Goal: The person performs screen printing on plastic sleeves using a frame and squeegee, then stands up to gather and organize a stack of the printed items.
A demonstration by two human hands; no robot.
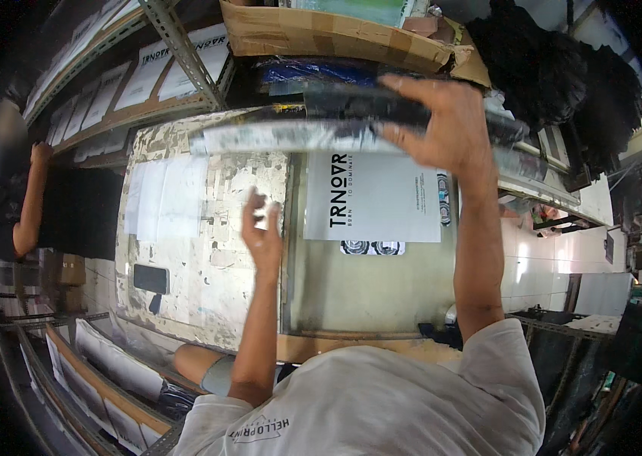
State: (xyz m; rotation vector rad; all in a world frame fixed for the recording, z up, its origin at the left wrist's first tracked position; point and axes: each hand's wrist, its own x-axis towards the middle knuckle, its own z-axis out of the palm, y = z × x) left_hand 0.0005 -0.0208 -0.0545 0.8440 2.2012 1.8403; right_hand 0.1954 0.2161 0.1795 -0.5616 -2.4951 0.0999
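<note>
- My right hand [442, 125] is clamped on the far end of a long, flat dark frame [351, 121], lifted and tilted above the worn table [207, 266]; fingers lie over its top edge, thumb underneath.
- My left hand [262, 232] is open and holds nothing. It hovers over the table just left of the white printed sheet [373, 197], palm turned up.
- The frame is blurred, so I judge it is swinging; only one hand carries it. I'd bring the free hand under the near end before turning it further, so the long piece doesn't twist.
- The white sheet lies flat on the table, directly below the frame, with a smaller patterned piece [372, 247] peeking out at its near edge.
- Left on the table: pale paper sheets [165, 194] and a dark phone [151, 279].
- Beyond the table a cardboard box [336, 34] sits close to the frame's far edge, tight clearance there.
- Far left of the table, another person's arm [30, 197] reaches toward a shelf [116, 91].
</note>
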